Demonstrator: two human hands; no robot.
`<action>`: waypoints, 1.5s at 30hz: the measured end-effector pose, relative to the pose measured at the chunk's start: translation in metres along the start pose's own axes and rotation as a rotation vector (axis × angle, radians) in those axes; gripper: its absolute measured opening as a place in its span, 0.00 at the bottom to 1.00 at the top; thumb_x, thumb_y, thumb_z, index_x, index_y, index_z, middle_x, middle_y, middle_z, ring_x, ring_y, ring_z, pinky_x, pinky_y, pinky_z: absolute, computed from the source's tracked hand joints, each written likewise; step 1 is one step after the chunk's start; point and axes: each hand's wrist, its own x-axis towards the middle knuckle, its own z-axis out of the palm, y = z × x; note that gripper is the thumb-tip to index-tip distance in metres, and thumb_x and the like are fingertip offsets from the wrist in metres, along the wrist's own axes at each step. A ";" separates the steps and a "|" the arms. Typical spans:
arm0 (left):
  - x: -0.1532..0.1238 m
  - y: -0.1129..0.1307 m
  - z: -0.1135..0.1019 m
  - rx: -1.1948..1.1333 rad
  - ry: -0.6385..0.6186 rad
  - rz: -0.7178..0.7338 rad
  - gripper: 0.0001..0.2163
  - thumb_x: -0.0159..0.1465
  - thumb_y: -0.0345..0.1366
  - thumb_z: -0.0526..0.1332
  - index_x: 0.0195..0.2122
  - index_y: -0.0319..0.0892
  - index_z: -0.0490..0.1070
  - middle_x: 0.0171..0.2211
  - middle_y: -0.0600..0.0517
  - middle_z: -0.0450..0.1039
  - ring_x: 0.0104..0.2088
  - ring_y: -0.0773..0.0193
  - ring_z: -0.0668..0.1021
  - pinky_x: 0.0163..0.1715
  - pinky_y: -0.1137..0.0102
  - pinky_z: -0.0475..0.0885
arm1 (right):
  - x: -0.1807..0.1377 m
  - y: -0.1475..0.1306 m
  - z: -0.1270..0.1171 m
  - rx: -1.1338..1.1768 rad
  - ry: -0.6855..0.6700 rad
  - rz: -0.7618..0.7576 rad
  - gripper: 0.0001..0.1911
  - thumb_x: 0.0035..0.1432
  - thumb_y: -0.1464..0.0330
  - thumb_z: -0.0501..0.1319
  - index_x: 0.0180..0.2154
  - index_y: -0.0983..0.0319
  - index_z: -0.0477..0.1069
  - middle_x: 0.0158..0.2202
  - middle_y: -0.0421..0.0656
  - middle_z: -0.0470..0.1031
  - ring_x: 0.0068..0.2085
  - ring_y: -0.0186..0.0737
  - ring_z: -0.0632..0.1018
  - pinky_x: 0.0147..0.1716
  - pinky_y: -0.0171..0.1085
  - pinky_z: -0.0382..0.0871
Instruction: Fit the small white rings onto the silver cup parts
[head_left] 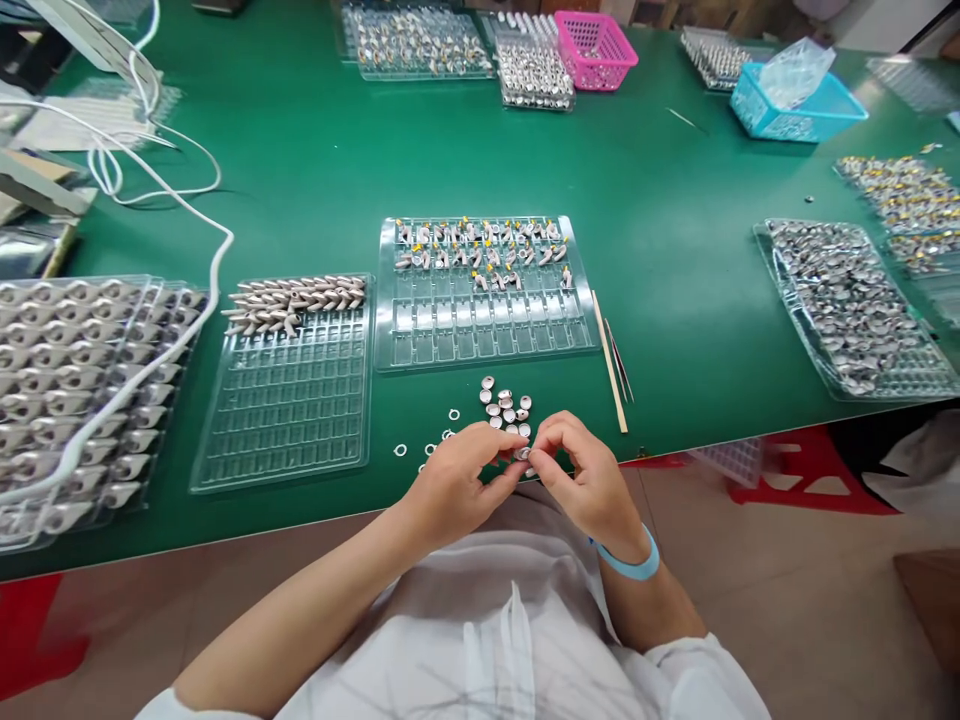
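My left hand [469,475] and my right hand [581,480] meet at the table's front edge. Pinched between their fingertips is a small silvery cap [523,454], partly hidden by the fingers. Just beyond the hands lies a group of round metal caps [505,398]. Several thin white rings [400,450] are scattered to the left of my left hand. Farther back sits a clear tray [487,345] whose upper rows hold small beige parts with yellow bits. To the right lie a wooden stick [611,365] and tweezers [619,360].
A clear tray of beige pieces [281,400] stands left, beside stacked trays of larger parts [67,380] crossed by a white cable [217,265]. At right is a tray of metal parts [847,310]. Pink [600,55] and blue [795,120] baskets stand at the back.
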 end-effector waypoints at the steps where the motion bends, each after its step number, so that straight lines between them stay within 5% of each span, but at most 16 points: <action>1: 0.000 0.000 -0.001 -0.012 -0.007 0.009 0.06 0.64 0.31 0.60 0.42 0.40 0.71 0.32 0.49 0.78 0.31 0.65 0.78 0.32 0.70 0.74 | 0.001 0.000 -0.001 -0.007 -0.017 0.007 0.06 0.62 0.71 0.57 0.30 0.60 0.65 0.33 0.41 0.67 0.36 0.38 0.69 0.35 0.37 0.65; 20: -0.005 -0.006 -0.004 -0.056 -0.040 -0.077 0.06 0.66 0.33 0.60 0.43 0.42 0.74 0.32 0.51 0.79 0.31 0.65 0.80 0.33 0.72 0.76 | 0.003 -0.001 0.000 -0.019 -0.099 0.023 0.07 0.62 0.72 0.55 0.30 0.60 0.65 0.33 0.40 0.67 0.34 0.35 0.69 0.33 0.35 0.64; 35: -0.007 -0.005 0.001 -0.063 0.055 0.055 0.08 0.64 0.26 0.61 0.42 0.42 0.73 0.31 0.52 0.79 0.32 0.67 0.79 0.33 0.74 0.75 | 0.008 -0.004 -0.003 -0.078 -0.156 0.047 0.07 0.61 0.73 0.56 0.29 0.60 0.65 0.31 0.40 0.68 0.33 0.35 0.70 0.33 0.36 0.64; 45: -0.010 -0.001 -0.006 -0.251 -0.001 -0.306 0.07 0.62 0.30 0.63 0.41 0.42 0.77 0.34 0.51 0.81 0.33 0.64 0.82 0.35 0.73 0.77 | 0.003 -0.002 0.006 -0.187 -0.079 -0.010 0.03 0.61 0.71 0.56 0.34 0.59 0.64 0.32 0.40 0.68 0.33 0.36 0.71 0.33 0.36 0.66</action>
